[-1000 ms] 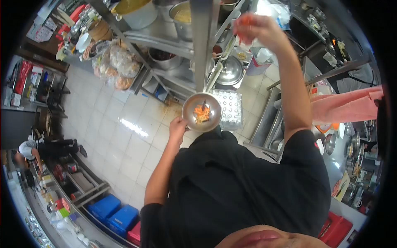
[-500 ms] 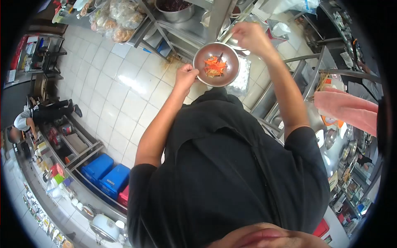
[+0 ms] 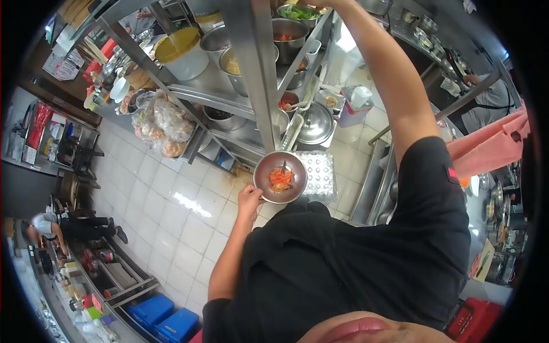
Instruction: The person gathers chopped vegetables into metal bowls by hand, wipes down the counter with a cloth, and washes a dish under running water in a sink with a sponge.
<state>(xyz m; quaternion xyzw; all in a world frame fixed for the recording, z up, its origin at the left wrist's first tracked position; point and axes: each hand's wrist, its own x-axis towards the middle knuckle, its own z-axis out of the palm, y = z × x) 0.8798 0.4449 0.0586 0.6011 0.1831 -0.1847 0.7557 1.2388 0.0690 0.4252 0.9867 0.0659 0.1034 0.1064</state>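
My left hand (image 3: pixel 250 200) grips the rim of a round metal bowl (image 3: pixel 263 170), held level in front of my body. Orange-red and pale strips of food (image 3: pixel 281 180) lie in it with a dark piece. My right arm stretches up to the top of the view, where my right hand (image 3: pixel 326 3) is at a bowl of green leaves (image 3: pixel 298 12) on the shelf; its fingers are cut off by the frame edge. Below that bowl stands a pot with red-orange food (image 3: pixel 284 36).
A metal shelf post (image 3: pixel 258 74) rises just beyond the bowl. Pots and a yellow-rimmed tub (image 3: pixel 182 54) fill the shelf. A lidded pot (image 3: pixel 315 124) and an egg tray (image 3: pixel 317 174) are to the right. One person (image 3: pixel 74 227) bends at the far left; another (image 3: pixel 492 97) is at right.
My right hand has gone from above the held bowl up to the shelf's bowl of greens. The view has shifted, bringing the upper shelf in. More red strips lie in the held bowl than at first.
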